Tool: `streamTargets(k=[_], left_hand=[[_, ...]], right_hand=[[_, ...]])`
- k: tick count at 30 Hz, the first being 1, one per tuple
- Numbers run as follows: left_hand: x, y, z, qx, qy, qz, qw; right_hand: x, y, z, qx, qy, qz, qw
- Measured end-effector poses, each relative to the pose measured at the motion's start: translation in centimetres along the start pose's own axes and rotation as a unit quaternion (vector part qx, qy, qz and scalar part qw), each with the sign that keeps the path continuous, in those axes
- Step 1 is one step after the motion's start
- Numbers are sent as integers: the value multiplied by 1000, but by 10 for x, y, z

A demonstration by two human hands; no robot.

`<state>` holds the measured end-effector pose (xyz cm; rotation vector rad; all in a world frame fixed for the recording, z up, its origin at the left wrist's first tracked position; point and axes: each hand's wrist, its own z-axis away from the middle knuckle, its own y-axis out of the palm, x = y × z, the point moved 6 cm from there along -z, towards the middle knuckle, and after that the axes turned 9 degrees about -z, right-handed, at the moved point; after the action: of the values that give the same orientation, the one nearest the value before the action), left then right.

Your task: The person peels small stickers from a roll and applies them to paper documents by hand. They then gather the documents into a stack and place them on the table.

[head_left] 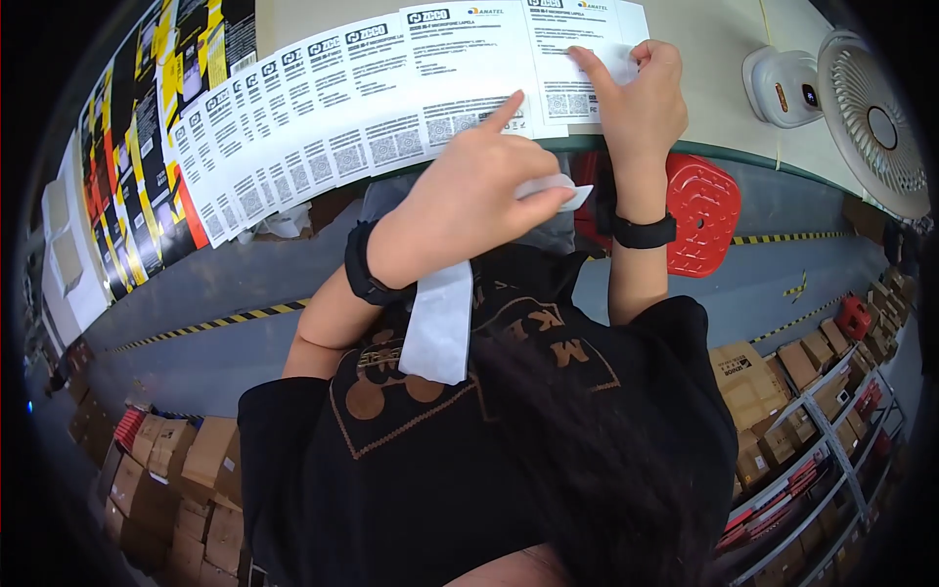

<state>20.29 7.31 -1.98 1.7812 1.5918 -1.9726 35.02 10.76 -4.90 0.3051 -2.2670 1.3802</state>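
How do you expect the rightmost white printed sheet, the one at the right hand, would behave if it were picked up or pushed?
The sheet is probably light and floppy, as it looks thin. Pushed, it would likely slide rather than tip, since it lies flat on the table.

On the table [704, 34], one white fan [871, 127] is counted, and at least eight overlapping printed sheets [469, 64]; their exact number cannot be told. At the table's near side, two bare hands are seen: one left hand [484, 181], one right hand [641, 112]. Two black wristbands [646, 231] are worn there. Off the table's edge, at least one white strip [438, 333] and one red stool [700, 217] are found.
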Motion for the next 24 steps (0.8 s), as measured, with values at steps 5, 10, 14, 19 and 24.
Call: streamTargets(k=[5, 10, 14, 19, 24], left_hand=[[12, -32, 15, -82, -71, 50, 993], [23, -57, 31, -200, -116, 113, 966], [27, -63, 34, -232, -99, 125, 959], [5, -76, 27, -295, -98, -58, 949], [8, -60, 24, -206, -70, -32, 976]], right_hand=[[-11, 2, -2, -3, 5, 3, 1000], [2, -3, 4, 14, 14, -217, 976], [65, -10, 24, 270, 57, -576, 769], [74, -15, 34, 236, 89, -545, 800], [74, -15, 33, 203, 112, -545, 805]])
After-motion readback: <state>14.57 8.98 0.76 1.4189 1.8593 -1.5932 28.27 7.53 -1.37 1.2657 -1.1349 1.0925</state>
